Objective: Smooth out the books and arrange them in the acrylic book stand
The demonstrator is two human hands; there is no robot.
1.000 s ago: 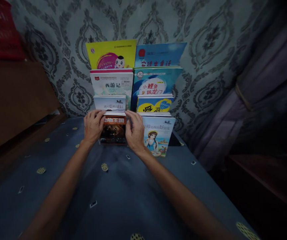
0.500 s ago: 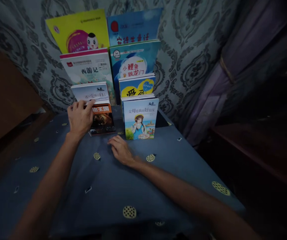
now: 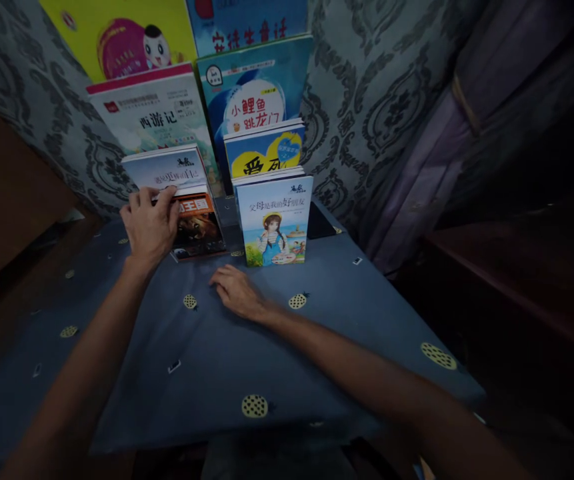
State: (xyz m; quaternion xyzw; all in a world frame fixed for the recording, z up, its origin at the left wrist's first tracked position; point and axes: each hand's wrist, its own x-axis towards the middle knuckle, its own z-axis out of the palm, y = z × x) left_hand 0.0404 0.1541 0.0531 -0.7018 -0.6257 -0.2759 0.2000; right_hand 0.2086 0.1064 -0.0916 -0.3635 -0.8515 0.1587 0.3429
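Observation:
My left hand (image 3: 149, 223) is closed over the top left corner of a small dark book (image 3: 199, 230) with an orange band and an animal on its cover. That book stands upright at the front of the left row. Right behind it is a pale blue-white book (image 3: 167, 170). My right hand (image 3: 237, 292) lies on the tablecloth, fingers loosely bent and holding nothing. It is in front of the gap between the two rows. At the front of the right row stands a light blue book (image 3: 275, 230) with a girl in a yellow hat.
Taller books rise behind: a white one with a pink top edge (image 3: 157, 110), a yellow one (image 3: 81, 40), a teal one (image 3: 254, 87) and a blue-yellow one (image 3: 261, 152). A blue pineapple-print tablecloth (image 3: 207, 380) covers the table. Patterned wallpaper and a tied curtain (image 3: 437, 160) stand behind.
The view has shifted, so the books look larger and higher up. My left hand stays on the dark book's top corner; my right hand stays on the table.

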